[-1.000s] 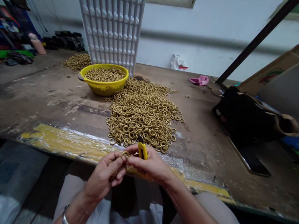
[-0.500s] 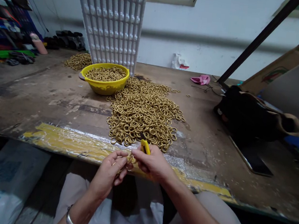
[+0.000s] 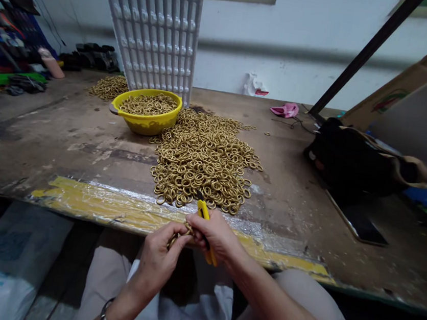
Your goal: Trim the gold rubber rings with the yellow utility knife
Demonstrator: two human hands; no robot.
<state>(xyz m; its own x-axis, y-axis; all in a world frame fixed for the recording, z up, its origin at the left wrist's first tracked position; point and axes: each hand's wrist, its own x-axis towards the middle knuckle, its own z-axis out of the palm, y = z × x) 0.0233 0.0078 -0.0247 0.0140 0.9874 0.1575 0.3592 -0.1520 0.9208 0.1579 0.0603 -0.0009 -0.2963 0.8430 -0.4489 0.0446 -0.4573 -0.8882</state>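
Observation:
My left hand (image 3: pixel 162 249) is closed on several brass-coloured rings (image 3: pixel 173 239) at the table's front edge. Close against it, my right hand (image 3: pixel 215 232) holds a yellow utility knife (image 3: pixel 203 209), its dark tip pointing up and away from me; the fingers of this hand also touch the rings. Just beyond the hands lies a wide pile of the same rings (image 3: pixel 205 164). A yellow basin (image 3: pixel 146 124) full of rings stands at the pile's back left.
Behind the basin rises a grey ribbed panel (image 3: pixel 162 31). A smaller ring heap (image 3: pixel 108 87) lies back left. To the right are a black bag (image 3: pixel 348 160), a phone (image 3: pixel 360 225) and a pink cloth (image 3: pixel 285 110). Yellow tape (image 3: pixel 93 203) covers the front edge.
My left hand has turned, its thumb now stretched towards the right hand. The knife has tilted, and its lower yellow end now shows below my right hand. The view has shifted slightly.

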